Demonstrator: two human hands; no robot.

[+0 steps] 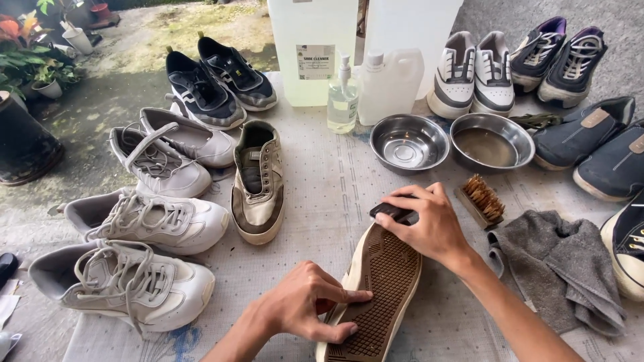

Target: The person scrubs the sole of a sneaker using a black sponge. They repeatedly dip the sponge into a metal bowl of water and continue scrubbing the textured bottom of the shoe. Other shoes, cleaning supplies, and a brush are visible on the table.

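- outdoor concrete floor, patterned mat (322,201) spread on it, potted plants (27,47) at far left
- mat is ringed with shoes: white sneakers (144,218) left, black pair (218,80) top left, beige slip-on (258,181) just left of centre, navy shoes (590,144) right
- upturned shoe (379,295) lies sole up at bottom centre, brown tread facing the camera
- left hand (308,305) pinches the shoe's near edge, fingers pressed on the sole rim, steadying it
- right hand (429,224) clenched over a small dark brush (392,213) at the toe end of the sole, bristles hidden
- step looks like scrubbing the tread, toe part in hand; rest of the sole looks dry
- next move likely calls for firm strokes toward the heel, left hand holding against the push
- two steel bowls (409,141) behind, right one with liquid; pump bottle (343,94), white jug (390,84), wooden brush (481,200), grey cloth (563,265) beside the right arm
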